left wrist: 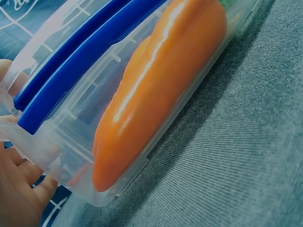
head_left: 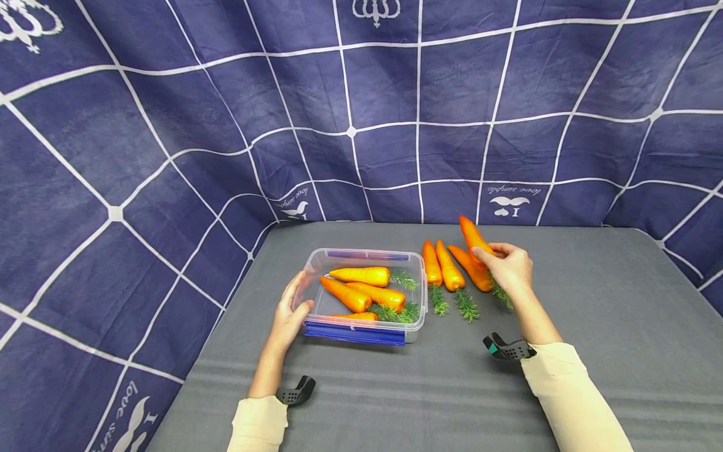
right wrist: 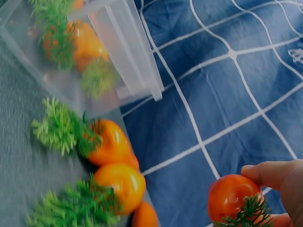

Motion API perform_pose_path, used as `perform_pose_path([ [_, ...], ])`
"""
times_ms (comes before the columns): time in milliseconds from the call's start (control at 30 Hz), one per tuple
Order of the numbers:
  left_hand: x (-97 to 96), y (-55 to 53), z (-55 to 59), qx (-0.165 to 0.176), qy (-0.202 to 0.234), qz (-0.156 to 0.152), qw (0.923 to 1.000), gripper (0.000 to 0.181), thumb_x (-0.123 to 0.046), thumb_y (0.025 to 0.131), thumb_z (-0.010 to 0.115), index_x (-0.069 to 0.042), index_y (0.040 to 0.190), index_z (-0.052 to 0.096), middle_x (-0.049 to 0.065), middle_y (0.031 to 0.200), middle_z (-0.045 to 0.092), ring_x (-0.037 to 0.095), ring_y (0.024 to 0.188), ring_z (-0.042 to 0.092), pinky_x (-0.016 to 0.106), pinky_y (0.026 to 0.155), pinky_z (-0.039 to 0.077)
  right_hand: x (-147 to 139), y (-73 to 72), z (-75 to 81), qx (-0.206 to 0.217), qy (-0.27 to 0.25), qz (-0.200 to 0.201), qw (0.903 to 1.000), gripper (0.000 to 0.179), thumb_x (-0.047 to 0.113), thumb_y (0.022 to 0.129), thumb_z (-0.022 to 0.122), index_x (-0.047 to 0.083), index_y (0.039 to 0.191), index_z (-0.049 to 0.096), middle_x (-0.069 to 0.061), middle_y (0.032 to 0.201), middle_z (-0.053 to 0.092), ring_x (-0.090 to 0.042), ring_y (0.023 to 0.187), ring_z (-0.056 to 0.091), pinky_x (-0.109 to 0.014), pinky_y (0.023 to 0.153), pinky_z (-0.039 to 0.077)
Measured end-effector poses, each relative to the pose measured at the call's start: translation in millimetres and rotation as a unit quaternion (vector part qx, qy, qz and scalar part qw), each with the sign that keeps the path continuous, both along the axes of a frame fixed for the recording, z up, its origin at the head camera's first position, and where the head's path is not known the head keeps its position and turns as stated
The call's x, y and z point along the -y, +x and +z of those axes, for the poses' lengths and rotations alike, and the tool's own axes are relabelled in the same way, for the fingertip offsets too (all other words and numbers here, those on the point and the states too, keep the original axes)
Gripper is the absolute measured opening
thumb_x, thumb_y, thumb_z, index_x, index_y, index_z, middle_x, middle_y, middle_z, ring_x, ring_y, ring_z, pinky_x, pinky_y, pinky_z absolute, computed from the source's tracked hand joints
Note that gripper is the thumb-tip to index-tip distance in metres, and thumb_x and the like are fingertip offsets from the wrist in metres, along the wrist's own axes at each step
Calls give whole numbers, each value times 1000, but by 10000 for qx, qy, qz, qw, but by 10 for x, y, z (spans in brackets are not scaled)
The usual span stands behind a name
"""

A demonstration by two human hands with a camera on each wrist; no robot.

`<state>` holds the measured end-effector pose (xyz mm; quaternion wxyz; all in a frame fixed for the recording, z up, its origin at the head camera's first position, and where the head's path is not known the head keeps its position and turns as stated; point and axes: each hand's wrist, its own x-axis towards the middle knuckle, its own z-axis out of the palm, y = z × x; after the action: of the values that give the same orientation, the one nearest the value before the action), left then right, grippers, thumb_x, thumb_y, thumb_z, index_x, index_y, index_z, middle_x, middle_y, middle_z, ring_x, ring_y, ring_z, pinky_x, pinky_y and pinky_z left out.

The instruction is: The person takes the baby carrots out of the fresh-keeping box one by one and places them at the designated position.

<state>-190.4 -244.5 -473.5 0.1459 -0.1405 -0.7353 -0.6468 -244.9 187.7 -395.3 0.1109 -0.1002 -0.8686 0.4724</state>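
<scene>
My left hand [head_left: 288, 319] grips the left side of a clear plastic box [head_left: 422, 267], its thumb at the front left corner. Inside the lidless box lie several orange carrots [head_left: 347, 295] with green leafy tops. The left wrist view shows one carrot [left wrist: 156, 90] close behind the front wall, below a blue latch [left wrist: 71, 66]. Over the table right of the box, my right hand [head_left: 513, 269] pinches a carrot [head_left: 473, 233] near its leafy end, tip pointing up and away. That carrot's round top [right wrist: 233, 196] shows between thumb and fingers in the right wrist view.
Three more carrots lie right of the box: one [head_left: 432, 263] beside its wall, another [head_left: 450, 270] next to that, and a third [head_left: 480, 278] partly under the held carrot. Grey cloth [head_left: 429, 395] covers the table. A blue checked curtain [head_left: 384, 157] hangs behind and at the left.
</scene>
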Motion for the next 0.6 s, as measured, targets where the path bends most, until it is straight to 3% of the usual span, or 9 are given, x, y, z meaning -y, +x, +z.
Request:
perform_pose_path([
  [233, 0, 0, 10, -7, -37, 33, 10000, 65, 16, 83, 47, 9, 146, 33, 26, 152, 29, 47, 134, 32, 37, 114, 29, -230, 7, -65, 158, 122, -135, 9997, 57, 41, 89, 67, -6, 121, 64, -27, 113, 65, -32, 95, 59, -24, 65, 43],
  [400, -2, 0, 13, -3, -42, 24, 10000, 65, 16, 84, 48, 9, 147, 32, 27, 152, 29, 46, 135, 32, 48, 114, 25, -368, -5, -122, 405, 77, -213, 9989, 58, 40, 89, 65, -8, 122, 62, -27, 117, 63, -30, 95, 56, -25, 65, 43],
  [600, -4, 0, 15, -36, -49, 47, 10000, 64, 17, 85, 48, 10, 146, 32, 28, 151, 29, 46, 135, 32, 51, 113, 23, -472, -25, -239, 785, 104, -87, 9968, 63, 43, 91, 62, -9, 125, 59, -30, 124, 57, -40, 105, 53, -33, 73, 42],
])
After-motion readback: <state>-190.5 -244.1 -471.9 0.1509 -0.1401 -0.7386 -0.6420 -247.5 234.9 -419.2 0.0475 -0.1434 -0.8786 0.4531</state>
